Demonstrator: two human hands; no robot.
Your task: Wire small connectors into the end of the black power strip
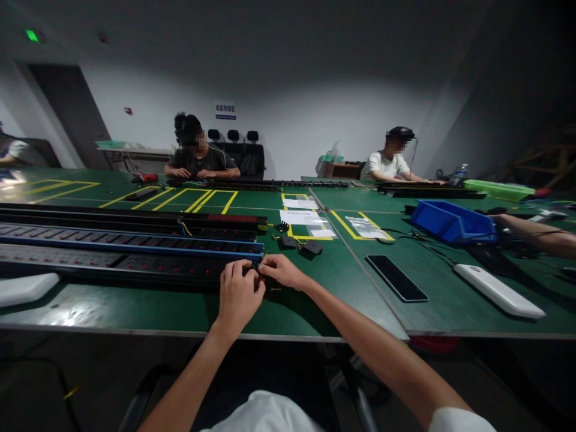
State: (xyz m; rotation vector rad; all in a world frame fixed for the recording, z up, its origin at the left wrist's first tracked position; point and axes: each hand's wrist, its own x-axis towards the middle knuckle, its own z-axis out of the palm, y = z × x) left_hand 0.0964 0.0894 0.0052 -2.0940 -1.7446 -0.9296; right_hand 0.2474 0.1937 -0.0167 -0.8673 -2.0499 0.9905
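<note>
The black socket strip lies along the near edge of the green table, its right end between your hands. Your left hand curls around that end, fingers and thumb closed on a small dark end piece; your right hand brings thumb and forefinger close against it, but you cannot tell whether they clamp anything. Just below your right hand lies a tiny brass-coloured piece. Behind your strip, a blue-edged strip runs alongside, and dark wired blocks sit past its right end. To your right, a phone and a white case lie toward the near edge, with a blue bin farther back, beside another person's arm. Two co-workers sit along the far edge.
</note>
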